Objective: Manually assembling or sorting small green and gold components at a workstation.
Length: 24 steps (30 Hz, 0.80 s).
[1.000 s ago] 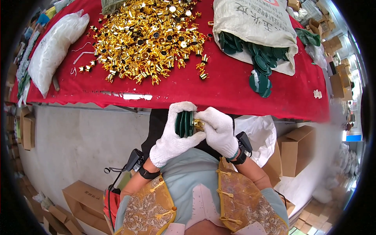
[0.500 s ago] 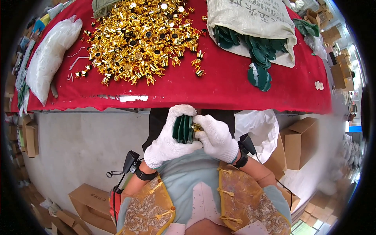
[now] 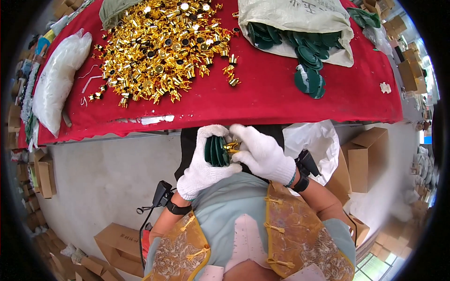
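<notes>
Held a stack of green discs (image 3: 216, 152) in the white-gloved left hand (image 3: 200, 172), with thumb and fingers wrapped about the rims, just short of the near edge of the red-covered table (image 3: 211, 110). Kept a gold pronged piece (image 3: 230, 147) at the stack's right face, within the curled right hand (image 3: 266, 153), though could not tell whether firmly pinched. Seemed light, stiff and probably slippery, so best taken by the disc rims and clear of perhaps easily bent prongs.

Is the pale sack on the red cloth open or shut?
Open. The sack has its mouth facing the person, with green discs spilling out onto the red cloth.
</notes>
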### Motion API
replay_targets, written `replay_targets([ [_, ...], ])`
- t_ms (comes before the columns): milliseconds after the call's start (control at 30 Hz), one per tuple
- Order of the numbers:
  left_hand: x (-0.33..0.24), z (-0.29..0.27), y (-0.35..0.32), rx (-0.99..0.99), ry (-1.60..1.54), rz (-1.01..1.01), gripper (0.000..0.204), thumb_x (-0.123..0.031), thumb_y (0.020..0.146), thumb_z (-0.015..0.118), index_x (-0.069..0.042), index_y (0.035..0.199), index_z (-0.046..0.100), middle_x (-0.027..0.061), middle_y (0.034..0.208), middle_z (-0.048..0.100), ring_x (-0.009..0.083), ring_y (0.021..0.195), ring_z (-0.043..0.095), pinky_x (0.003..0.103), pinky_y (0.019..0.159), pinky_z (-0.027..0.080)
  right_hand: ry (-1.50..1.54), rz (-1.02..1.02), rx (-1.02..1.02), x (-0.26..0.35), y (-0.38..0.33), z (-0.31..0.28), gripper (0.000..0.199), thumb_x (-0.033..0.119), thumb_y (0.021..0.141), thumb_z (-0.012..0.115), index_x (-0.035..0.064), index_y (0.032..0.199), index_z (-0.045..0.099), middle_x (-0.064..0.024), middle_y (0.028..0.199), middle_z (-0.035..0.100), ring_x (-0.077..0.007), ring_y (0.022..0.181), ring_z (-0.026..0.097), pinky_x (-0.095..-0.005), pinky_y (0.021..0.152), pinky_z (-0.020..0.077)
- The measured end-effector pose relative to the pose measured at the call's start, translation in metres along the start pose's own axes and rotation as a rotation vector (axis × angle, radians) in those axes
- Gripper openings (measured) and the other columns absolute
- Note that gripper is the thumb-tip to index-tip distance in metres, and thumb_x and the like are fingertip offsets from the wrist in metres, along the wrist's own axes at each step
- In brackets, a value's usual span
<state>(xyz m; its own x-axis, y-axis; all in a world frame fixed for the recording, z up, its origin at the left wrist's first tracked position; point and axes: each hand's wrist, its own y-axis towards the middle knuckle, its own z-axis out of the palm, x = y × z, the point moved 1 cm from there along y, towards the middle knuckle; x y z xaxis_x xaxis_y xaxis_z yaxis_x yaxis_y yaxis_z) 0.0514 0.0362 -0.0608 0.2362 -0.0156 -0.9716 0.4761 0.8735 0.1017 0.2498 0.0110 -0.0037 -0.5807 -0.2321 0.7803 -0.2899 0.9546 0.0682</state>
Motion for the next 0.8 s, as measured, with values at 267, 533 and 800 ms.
replay_targets([
  [267,-0.006,-0.003,0.0,0.082,0.222,0.154,0.082,-0.001,0.068,0.093,-0.01,0.134,0.047,0.0146,0.129,0.052,0.0314,0.124,0.057,0.044,0.107,0.048,0.056,-0.109,-0.166,-0.006,-0.012,0.028,0.023,0.014,0.095,0.073,0.0026,0.113,0.063,-0.0147,0.084,0.064,-0.0349,0.065,0.067,-0.0427,0.058,0.0545],
  [533,-0.006,0.015,0.003,0.215,0.699,0.332,0.075,0.004,0.063,0.091,-0.009,0.127,0.055,0.018,0.125,0.055,0.0391,0.117,0.058,0.048,0.102,0.051,1.031,0.817,0.251,-0.022,-0.013,0.003,0.032,0.031,0.109,0.059,0.0044,0.09,0.062,-0.0016,0.069,0.059,-0.0093,0.045,0.054,-0.0286,0.038,0.0392],
  [800,0.019,0.021,0.009,0.063,0.137,0.064,0.085,-0.003,0.063,0.097,-0.008,0.132,0.047,0.013,0.127,0.05,0.0272,0.119,0.057,0.041,0.104,0.05,0.25,0.25,-0.15,-0.012,-0.029,0.01,0.025,0.018,0.098,0.069,0.0011,0.117,0.065,-0.0206,0.097,0.072,-0.0359,0.088,0.076,-0.0434,0.078,0.0589],
])
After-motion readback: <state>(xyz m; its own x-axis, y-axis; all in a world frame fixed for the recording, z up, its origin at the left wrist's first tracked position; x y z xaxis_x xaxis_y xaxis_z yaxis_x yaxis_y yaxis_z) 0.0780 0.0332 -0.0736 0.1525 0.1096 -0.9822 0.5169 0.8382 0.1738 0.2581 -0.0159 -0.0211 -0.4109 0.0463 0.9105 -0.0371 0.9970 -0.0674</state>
